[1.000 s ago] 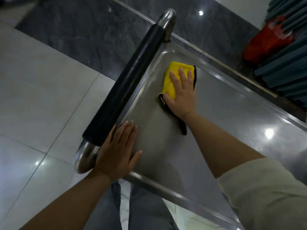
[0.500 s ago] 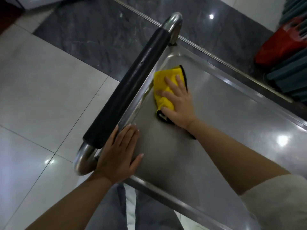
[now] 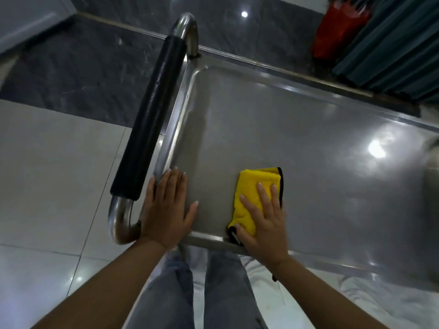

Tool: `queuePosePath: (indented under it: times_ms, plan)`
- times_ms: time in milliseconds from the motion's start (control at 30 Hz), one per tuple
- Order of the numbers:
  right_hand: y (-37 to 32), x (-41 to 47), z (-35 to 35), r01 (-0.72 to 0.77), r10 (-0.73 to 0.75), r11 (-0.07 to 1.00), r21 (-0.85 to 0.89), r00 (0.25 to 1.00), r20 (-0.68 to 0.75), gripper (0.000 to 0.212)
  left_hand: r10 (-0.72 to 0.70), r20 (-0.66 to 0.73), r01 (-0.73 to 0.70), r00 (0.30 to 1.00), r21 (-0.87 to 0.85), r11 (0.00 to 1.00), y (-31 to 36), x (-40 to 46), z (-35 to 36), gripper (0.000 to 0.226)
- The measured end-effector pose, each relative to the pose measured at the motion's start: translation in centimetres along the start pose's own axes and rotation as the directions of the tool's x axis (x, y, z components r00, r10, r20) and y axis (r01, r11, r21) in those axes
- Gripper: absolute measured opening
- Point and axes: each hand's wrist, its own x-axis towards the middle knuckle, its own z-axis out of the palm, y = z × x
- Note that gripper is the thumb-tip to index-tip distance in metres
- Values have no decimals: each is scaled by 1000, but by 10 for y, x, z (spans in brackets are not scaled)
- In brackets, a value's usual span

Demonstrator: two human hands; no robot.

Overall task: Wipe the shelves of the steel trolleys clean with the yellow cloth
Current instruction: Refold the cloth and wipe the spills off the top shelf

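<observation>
Floor tiles (image 3: 54, 162), pale and glossy, fill the nine o'clock side of the view, with a band of dark grey marbled stone (image 3: 90, 67) beyond them towards eleven o'clock. Over these stands the steel trolley, its brushed top shelf (image 3: 297, 143) a shallow tray with a raised, rounded rim, spreading from the centre out to three o'clock and carrying bright spots of reflected light. Along the shelf's nine o'clock edge runs the curved tubular steel handle with a black foam sleeve (image 3: 149, 119). At one o'clock, off the trolley, dark green ribbed panels (image 3: 392, 43) lean beside a blurred red object (image 3: 339, 27). At six o'clock the person's grey trousers (image 3: 194, 293) show below the shelf rim.

The left hand (image 3: 166, 210) lies flat on the shelf's near corner at seven o'clock, fingers straight and together, thumb spread, its grip holding nothing. The right hand (image 3: 261, 222) presses palm-down at five o'clock of centre, fingers straight and spread across the folded yellow microfibre cloth with black edging (image 3: 254, 186), which lies on the shelf just inside the near rim, its far half showing beyond the fingertips.
</observation>
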Motion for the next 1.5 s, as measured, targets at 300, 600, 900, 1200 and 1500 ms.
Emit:
queuePosePath:
  times_ms: [300,600,900,1200,1500]
  plan:
    - [-94,30,32,-299,297,954,-17,953,-53,50,40,31,-42,999,47,998,-10,-4,3,75]
    - [-24,10,-7,57,-68,996,62,980,188,52,63,37,-67,997,100,993,-8,-4,0,75]
    - [51,-76,-58,-536,538,843,50,841,-52,44,65,58,-73,996,161,984,-3,-4,-6,74]
    - [13,-54,-29,-507,497,855,-110,862,-103,53,218,118,-231,969,103,968,76,-17,2,73]
    - [120,-127,-90,-253,252,968,4,965,66,40,318,188,-342,929,113,933,198,-50,27,73]
